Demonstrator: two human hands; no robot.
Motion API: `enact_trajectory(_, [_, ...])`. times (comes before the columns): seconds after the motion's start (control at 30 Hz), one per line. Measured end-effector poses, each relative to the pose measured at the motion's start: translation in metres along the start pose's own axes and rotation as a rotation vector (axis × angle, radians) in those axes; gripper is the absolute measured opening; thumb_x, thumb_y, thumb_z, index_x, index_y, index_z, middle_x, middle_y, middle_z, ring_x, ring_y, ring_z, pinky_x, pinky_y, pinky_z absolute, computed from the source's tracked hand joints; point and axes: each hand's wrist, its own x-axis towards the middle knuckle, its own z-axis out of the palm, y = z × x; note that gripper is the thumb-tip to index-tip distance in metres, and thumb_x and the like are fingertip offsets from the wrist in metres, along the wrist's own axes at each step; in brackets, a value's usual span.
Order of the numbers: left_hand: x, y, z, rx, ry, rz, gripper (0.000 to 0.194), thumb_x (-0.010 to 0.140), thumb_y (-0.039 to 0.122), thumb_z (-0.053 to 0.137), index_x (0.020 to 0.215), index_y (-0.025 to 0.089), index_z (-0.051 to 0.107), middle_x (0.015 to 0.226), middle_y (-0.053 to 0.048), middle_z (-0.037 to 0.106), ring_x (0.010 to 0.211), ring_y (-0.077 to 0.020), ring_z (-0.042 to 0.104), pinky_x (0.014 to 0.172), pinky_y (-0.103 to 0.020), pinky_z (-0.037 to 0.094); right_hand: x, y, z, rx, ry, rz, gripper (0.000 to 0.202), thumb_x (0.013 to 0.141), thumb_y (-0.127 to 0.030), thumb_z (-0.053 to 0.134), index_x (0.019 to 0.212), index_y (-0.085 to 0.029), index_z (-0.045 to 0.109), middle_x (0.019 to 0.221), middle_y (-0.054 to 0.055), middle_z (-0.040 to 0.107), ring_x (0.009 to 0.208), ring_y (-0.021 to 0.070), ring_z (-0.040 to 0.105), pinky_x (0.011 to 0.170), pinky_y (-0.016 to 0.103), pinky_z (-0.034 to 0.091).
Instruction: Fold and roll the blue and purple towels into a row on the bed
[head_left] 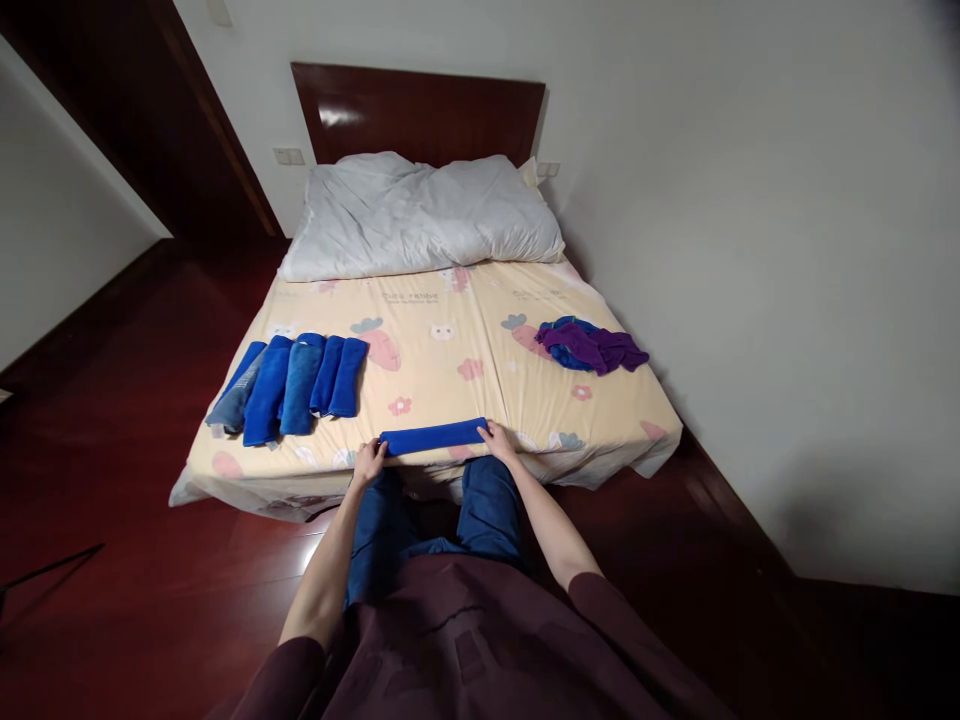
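Observation:
A blue towel (433, 437), folded into a long narrow strip, lies along the front edge of the bed. My left hand (370, 461) pinches its left end, thumb on top. At the opposite end, my right hand (496, 441) is closed on the towel's right tip. Several rolled blue towels (301, 385) lie side by side on the left part of the bed, one of them greyer than the others. On the right side sits a loose heap of crumpled cloths, a purple cloth (592, 346) over a blue cloth (568, 357).
The bed (442, 385) has a cream patterned sheet. A pale folded quilt (427, 220) lies at its far end, before a dark wooden headboard (420, 115). A white wall (787, 250) rises to the right; a thin black bar (56, 570) is low on the left.

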Motion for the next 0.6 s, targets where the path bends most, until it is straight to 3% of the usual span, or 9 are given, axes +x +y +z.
enact_trajectory(0.13, [0.001, -0.001, -0.002, 0.010, -0.015, -0.015, 0.034, 0.096, 0.042, 0.050, 0.115, 0.018, 0.065, 0.100, -0.013, 0.075, 0.106, -0.0307, 0.068, 0.094, -0.043, 0.049, 0.003, -0.001, -0.003, -0.010, -0.043, 0.041, 0.031, 0.088, -0.052, 0.064, 0.076, -0.023, 0.065, 0.073, 0.005, 0.071, 0.072, 0.0215, 0.069, 0.067, 0.029, 0.051])
enact_trajectory(0.23, [0.001, 0.004, -0.003, 0.038, -0.023, -0.030, 0.038, 0.098, 0.040, 0.049, 0.124, 0.017, 0.062, 0.101, -0.014, 0.075, 0.107, -0.0323, 0.068, 0.095, -0.046, 0.049, 0.003, -0.008, -0.004, -0.042, -0.056, 0.124, 0.024, 0.089, -0.045, 0.065, 0.089, -0.021, 0.071, 0.082, 0.009, 0.074, 0.086, 0.0272, 0.071, 0.079, 0.036, 0.054])
enact_trajectory(0.33, [-0.007, 0.024, 0.002, 0.100, 0.048, -0.056, 0.047, 0.099, 0.039, 0.046, 0.135, 0.011, 0.057, 0.117, -0.022, 0.071, 0.122, -0.0396, 0.060, 0.101, -0.056, 0.045, -0.004, -0.033, 0.006, -0.129, 0.114, 0.025, 0.033, 0.094, -0.034, 0.059, 0.122, -0.019, 0.068, 0.116, 0.018, 0.073, 0.122, 0.0334, 0.061, 0.105, 0.050, 0.045])
enact_trajectory(0.4, [-0.017, 0.044, 0.012, 0.211, 0.169, 0.004, 0.056, 0.099, 0.039, 0.045, 0.147, 0.010, 0.048, 0.140, -0.027, 0.058, 0.136, -0.0416, 0.049, 0.109, -0.061, 0.037, -0.013, -0.057, 0.021, -0.215, 0.129, -0.140, 0.046, 0.098, -0.031, 0.052, 0.143, -0.021, 0.057, 0.144, 0.017, 0.060, 0.143, 0.0326, 0.044, 0.118, 0.055, 0.030])
enact_trajectory(0.47, [-0.027, 0.063, 0.024, 0.346, 0.216, 0.189, 0.062, 0.100, 0.040, 0.046, 0.155, 0.013, 0.041, 0.157, -0.025, 0.042, 0.149, -0.0387, 0.035, 0.118, -0.058, 0.030, -0.024, -0.079, 0.039, -0.299, -0.036, -0.306, 0.052, 0.102, -0.035, 0.045, 0.153, -0.023, 0.047, 0.160, 0.012, 0.044, 0.152, 0.0289, 0.031, 0.124, 0.054, 0.019])
enact_trajectory(0.53, [-0.035, 0.075, 0.036, 0.431, 0.136, 0.392, 0.063, 0.100, 0.042, 0.047, 0.157, 0.016, 0.041, 0.165, -0.018, 0.033, 0.155, -0.0339, 0.026, 0.123, -0.053, 0.024, -0.033, -0.093, 0.052, -0.365, -0.234, -0.402, 0.055, 0.105, -0.040, 0.039, 0.157, -0.022, 0.042, 0.165, 0.010, 0.036, 0.155, 0.0256, 0.026, 0.127, 0.050, 0.015])
enact_trajectory(0.6, [-0.037, 0.074, 0.041, 0.458, 0.043, 0.462, 0.063, 0.100, 0.044, 0.045, 0.158, 0.018, 0.040, 0.166, -0.015, 0.031, 0.156, -0.0309, 0.023, 0.126, -0.051, 0.021, -0.037, -0.095, 0.055, -0.413, -0.339, -0.402, 0.057, 0.106, -0.042, 0.034, 0.158, -0.019, 0.039, 0.167, 0.010, 0.032, 0.156, 0.0240, 0.024, 0.128, 0.048, 0.014])
